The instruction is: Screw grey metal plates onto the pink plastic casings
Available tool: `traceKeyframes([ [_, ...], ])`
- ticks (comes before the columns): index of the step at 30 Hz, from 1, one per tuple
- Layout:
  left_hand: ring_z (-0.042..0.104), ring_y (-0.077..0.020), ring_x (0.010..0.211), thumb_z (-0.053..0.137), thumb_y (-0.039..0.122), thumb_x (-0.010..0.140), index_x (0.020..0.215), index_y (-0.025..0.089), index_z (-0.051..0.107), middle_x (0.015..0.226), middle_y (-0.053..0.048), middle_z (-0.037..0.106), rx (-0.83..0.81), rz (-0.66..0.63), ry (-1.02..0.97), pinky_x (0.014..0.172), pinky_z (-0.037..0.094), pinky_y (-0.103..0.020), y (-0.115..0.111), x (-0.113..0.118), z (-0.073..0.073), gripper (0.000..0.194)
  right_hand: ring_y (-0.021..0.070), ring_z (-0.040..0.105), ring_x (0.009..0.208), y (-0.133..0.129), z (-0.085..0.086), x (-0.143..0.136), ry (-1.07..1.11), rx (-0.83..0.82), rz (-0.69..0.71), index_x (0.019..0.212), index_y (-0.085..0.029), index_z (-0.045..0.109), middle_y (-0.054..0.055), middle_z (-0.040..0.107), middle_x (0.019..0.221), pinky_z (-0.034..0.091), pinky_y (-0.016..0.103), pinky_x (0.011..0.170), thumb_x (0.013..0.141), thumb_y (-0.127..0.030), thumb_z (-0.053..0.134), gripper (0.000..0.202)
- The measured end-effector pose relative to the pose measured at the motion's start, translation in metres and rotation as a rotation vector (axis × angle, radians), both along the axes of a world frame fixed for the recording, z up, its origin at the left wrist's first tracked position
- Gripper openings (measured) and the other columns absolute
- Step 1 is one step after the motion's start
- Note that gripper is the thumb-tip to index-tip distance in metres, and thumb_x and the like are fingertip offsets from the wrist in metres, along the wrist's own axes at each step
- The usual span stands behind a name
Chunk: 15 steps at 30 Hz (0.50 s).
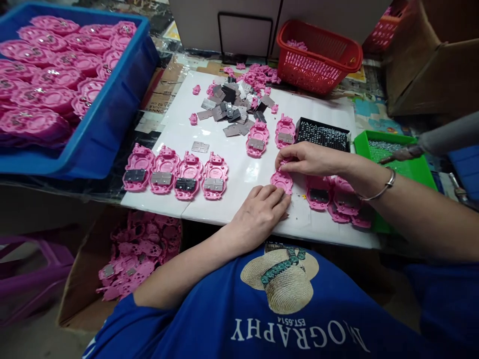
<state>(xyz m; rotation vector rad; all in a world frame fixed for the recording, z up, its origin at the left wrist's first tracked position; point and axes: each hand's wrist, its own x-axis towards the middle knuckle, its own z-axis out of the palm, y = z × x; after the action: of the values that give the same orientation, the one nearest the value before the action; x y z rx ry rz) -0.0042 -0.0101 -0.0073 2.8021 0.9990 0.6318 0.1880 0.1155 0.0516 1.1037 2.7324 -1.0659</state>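
Note:
A pink casing (281, 182) lies on the white board between my hands. My left hand (261, 213) rests at its lower edge, fingers bent and pressed together on the casing. Over its top end is my right hand (305, 158), thumb and fingertips pinched; what they hold there is too hidden to name. Behind the right hand stand two casings with grey metal plates, one of them (257, 139) nearer the middle. Several casings with plates form a row (162, 170) at the left, a loose grey plate (200, 146) just above it. More casings (319, 193) lie under my right forearm.
Grey plates (232, 107) and small pink parts (258, 75) are heaped at the back. A black screw tray (324, 134), a green bin (398, 167), a red basket (318, 60) and a screwdriver (407, 151) stand right. A blue crate (130, 85) of casings is left, a carton below.

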Motion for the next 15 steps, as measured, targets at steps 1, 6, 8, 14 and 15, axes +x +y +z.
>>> traceKeyframes([
  [1,0.053,-0.0253,0.111,0.049,0.026,0.1,0.126,0.01,0.056,0.124,-0.012,0.062,0.002,0.0,-0.004,0.094,0.045,-0.039,0.0,0.0,0.0,0.032,0.0167,0.063,0.078,0.001,0.001,-0.002,-0.025,-0.005,0.009,0.088,-0.019,0.067,0.004,0.071,0.088,0.048,0.03,0.073,0.089,-0.023,0.053,0.014],
  [6,0.053,-0.0255,0.111,0.049,0.027,0.1,0.126,0.01,0.056,0.123,-0.012,0.062,0.015,-0.002,0.001,0.093,0.045,-0.039,0.001,0.0,0.0,0.032,0.0142,0.062,0.074,0.007,0.008,-0.014,-0.213,-0.004,0.026,0.092,-0.014,0.069,0.006,0.071,0.088,0.044,0.026,0.069,0.088,-0.019,0.054,0.017],
  [8,0.053,-0.0256,0.111,0.049,0.026,0.1,0.126,0.009,0.056,0.123,-0.012,0.062,0.02,-0.003,0.009,0.093,0.045,-0.039,0.001,0.0,0.0,0.032,0.0128,0.059,0.068,0.008,0.009,-0.02,-0.283,0.01,0.023,0.09,-0.014,0.071,0.005,0.071,0.083,0.043,0.025,0.066,0.088,-0.018,0.055,0.016],
  [14,0.053,-0.0254,0.11,0.048,0.025,0.1,0.126,0.01,0.056,0.123,-0.013,0.062,0.041,-0.004,0.02,0.091,0.045,-0.039,0.002,0.001,-0.003,0.032,0.0179,0.06,0.074,-0.001,0.006,-0.033,-0.366,0.215,-0.034,0.088,-0.015,0.076,0.009,0.071,0.081,0.042,0.03,0.069,0.085,-0.012,0.06,0.016],
  [15,0.053,-0.0254,0.109,0.048,0.025,0.1,0.126,0.01,0.056,0.123,-0.013,0.063,0.042,-0.004,0.015,0.091,0.045,-0.039,0.002,0.001,-0.003,0.031,0.019,0.061,0.077,-0.003,0.006,-0.033,-0.356,0.235,-0.043,0.09,-0.015,0.076,0.009,0.072,0.083,0.042,0.031,0.071,0.085,-0.012,0.06,0.017],
])
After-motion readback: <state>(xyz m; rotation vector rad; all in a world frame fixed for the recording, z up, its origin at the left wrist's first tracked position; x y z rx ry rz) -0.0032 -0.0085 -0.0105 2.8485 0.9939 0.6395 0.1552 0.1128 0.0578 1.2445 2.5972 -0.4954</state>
